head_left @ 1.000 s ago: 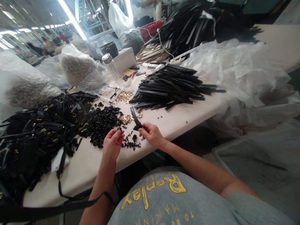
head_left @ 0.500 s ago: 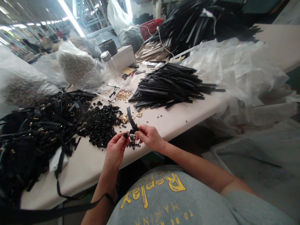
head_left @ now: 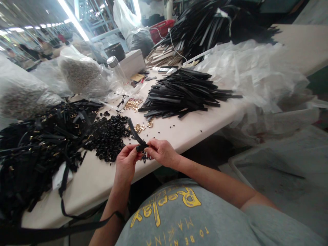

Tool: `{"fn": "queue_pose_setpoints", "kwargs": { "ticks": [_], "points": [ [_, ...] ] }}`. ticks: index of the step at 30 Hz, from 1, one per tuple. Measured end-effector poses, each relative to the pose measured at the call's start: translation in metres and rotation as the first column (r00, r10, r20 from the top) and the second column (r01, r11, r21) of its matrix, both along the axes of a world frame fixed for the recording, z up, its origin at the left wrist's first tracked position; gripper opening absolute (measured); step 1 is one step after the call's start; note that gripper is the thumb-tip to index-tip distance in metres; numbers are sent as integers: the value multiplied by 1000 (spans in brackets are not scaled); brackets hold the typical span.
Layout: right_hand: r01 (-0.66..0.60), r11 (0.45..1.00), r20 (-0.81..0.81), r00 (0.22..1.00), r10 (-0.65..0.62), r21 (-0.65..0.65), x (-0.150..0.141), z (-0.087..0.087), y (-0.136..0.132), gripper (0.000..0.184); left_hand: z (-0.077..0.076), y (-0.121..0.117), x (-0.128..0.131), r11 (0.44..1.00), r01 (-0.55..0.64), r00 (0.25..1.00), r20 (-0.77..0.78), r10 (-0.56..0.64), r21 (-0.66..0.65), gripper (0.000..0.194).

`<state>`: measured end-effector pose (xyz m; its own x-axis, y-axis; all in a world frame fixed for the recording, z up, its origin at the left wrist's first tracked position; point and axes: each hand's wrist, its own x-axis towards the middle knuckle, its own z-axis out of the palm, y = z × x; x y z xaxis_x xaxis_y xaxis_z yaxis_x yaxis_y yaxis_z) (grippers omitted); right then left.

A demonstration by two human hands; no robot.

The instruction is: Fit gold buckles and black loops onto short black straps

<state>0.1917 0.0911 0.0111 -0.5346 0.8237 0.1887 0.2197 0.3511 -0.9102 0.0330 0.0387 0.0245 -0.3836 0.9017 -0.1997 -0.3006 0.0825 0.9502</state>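
Over the table's near edge, my right hand [head_left: 162,152] pinches a short black strap [head_left: 135,132] near its lower end; the free end sticks up and to the left. My left hand [head_left: 127,158] is closed on a small black loop [head_left: 138,148], which meets the strap's end between my two hands. Whether the strap passes through the loop is hidden by my fingers. Just left of my hands lies a heap of black loops [head_left: 109,138]. Behind them are gold buckles [head_left: 139,127], with more gold buckles [head_left: 133,105] farther back.
Black strips [head_left: 184,94] are piled beyond my hands. Straps with buckles [head_left: 41,143] cover the table's left end, one hanging across my left forearm. Filled plastic bags [head_left: 79,73], a glass jar [head_left: 115,65] and a white box [head_left: 132,63] stand behind. Plastic sheeting [head_left: 251,71] drapes at the right.
My left hand has brought the small loop rightward to the strap in my right hand, and the two hands now meet. The strap has tipped further left.
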Motion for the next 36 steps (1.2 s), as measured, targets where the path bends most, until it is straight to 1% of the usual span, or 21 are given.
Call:
{"fn": "queue_pose_setpoints", "kwargs": {
  "ticks": [4, 8, 10, 12, 14, 16, 17, 20, 23, 25, 28, 30, 33, 36],
  "points": [
    [28, 997, 112, 993, -36, 74, 2, 3, 1, 11, 0, 0, 0, 1000, 14, 1000, 1, -14, -2, 33],
    [67, 985, 230, 968, -103, 159, 3, 5, 2, 14, -6, -3, -3, 999, 43, 999, -19, -43, -2, 33],
    [53, 978, 268, 957, -108, 203, 3, 6, 1, 13, -8, -5, -5, 999, 51, 996, -76, -49, 18, 32],
    [12, 972, 289, 954, -82, 235, 5, 8, 1, 14, -10, -6, -7, 997, 60, 986, -156, -52, 47, 29],
    [-28, 970, 290, 956, -44, 241, 6, 9, 1, 14, -10, -6, -9, 994, 84, 971, -231, -67, 64, 25],
    [-52, 979, 256, 967, 0, 195, 7, 9, 1, 15, -10, -7, -11, 992, 108, 954, -287, -83, 70, 23],
    [-60, 987, 218, 976, 26, 149, 8, 8, 1, 14, -10, -8, -11, 991, 115, 947, -309, -87, 74, 22],
    [-99, 994, 38, 994, 101, -42, 6, 2, 2, 12, -12, -10, -10, 988, 111, 939, -338, -68, 111, 19],
    [-180, 956, -188, 973, 138, -230, 2, -5, 2, 12, -18, -12, -3, 982, 48, 957, -291, 7, 181, 20],
    [-240, 920, -309, 940, 142, -309, 0, -9, 2, 14, -22, -13, 2, 978, -12, 969, -239, 62, 206, 21],
    [-285, 890, -401, 907, 129, -357, -1, -11, 0, 20, -28, -13, 6, 976, -60, 972, -212, 105, 207, 21],
    [-293, 876, -435, 894, 108, -384, -2, -12, -2, 25, -31, -13, 8, 973, -57, 967, -229, 110, 224, 21],
    [-304, 848, -475, 877, 71, -435, -4, -13, -3, 31, -34, -14, 10, 943, -51, 934, -318, 161, 328, 16],
    [-333, 807, -513, 857, 44, -487, -6, -15, -5, 35, -37, -15, 12, 892, -47, 867, -425, 261, 450, 12]
  ]
}}
